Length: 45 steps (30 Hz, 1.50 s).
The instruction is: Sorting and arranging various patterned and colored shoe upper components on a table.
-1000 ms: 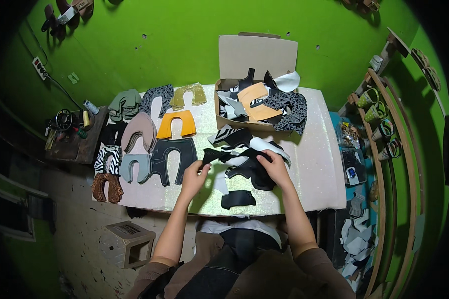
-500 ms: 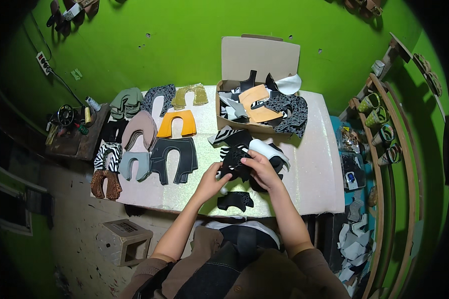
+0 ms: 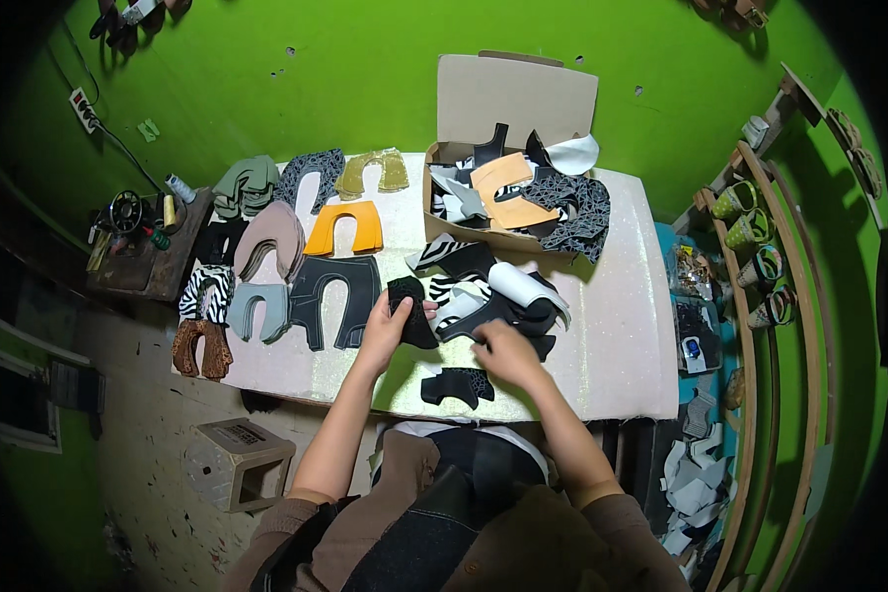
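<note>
Now the left hand (image 3: 380, 333) has its thumb pressed on the front of a black, crackle-textured flat cutout (image 3: 410, 314), with fingertips showing past its right edge, so the fingers are clamped on it. The cutout is held up over the table, just left of the loose pile. The right hand (image 3: 509, 355), half a second ago on the same piece, has come away and is right of it, fingers bent over the near part of the pile; blur hides whether they pinch anything. That seems to leave the cutout in the left hand's keeping alone, with the right hand free of it.

Between the forearms, near the table's edge, lies a black notched cutout with a crackled patch (image 3: 458, 387), in much the same place as before. Just beyond the hands is the pile: a curled white sheet (image 3: 525, 286), zebra-striped scraps (image 3: 446, 255) and smooth black pieces.

Farther out, an open brown cardboard box (image 3: 464, 234) holds mixed cutouts, a tan curved one (image 3: 498, 185) on top. To the left are arch-shaped stacks, dark stitched (image 3: 336, 268), orange-yellow (image 3: 343, 213) and dusty pink (image 3: 268, 233) among them, all on the pale, glittery table (image 3: 627, 365).
</note>
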Available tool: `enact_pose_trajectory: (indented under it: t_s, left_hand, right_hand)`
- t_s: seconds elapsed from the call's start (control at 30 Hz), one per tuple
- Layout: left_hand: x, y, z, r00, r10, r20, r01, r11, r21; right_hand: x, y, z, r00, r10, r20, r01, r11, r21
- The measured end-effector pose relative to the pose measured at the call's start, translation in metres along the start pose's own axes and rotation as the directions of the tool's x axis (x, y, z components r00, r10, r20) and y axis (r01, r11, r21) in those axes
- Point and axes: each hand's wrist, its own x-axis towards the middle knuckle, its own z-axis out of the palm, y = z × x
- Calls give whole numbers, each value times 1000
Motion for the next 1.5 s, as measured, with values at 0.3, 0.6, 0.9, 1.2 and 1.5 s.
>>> enact_pose_trajectory:
  t_s: [0.3, 0.6, 0.9, 1.2, 1.5]
  left_hand:
    - [1, -6, 0, 999, -50, -13, 50, 999, 12]
    - [-3, -10, -4, 997, -46, -59, 44, 998, -42]
    - [-10, -6, -3, 990, -111, -91, 99, 987, -128]
    - [-14, -4, 8, 987, -160, 1, 159, 981, -114]
    - [-30, 1, 15, 985, -156, 79, 162, 984, -76]
  right_hand:
    - [-7, -9, 54, 919, -296, 262, 331, 938, -101]
    - [6, 11, 1, 954, -73, 291, -131, 771, 624]
    - [16, -10, -67, 989, 21, -143, 101, 614, 783]
    - [23, -66, -38, 945, -264, -195, 325, 829, 454]
    - [20, -55, -21, 937, -270, -221, 349, 743, 570]
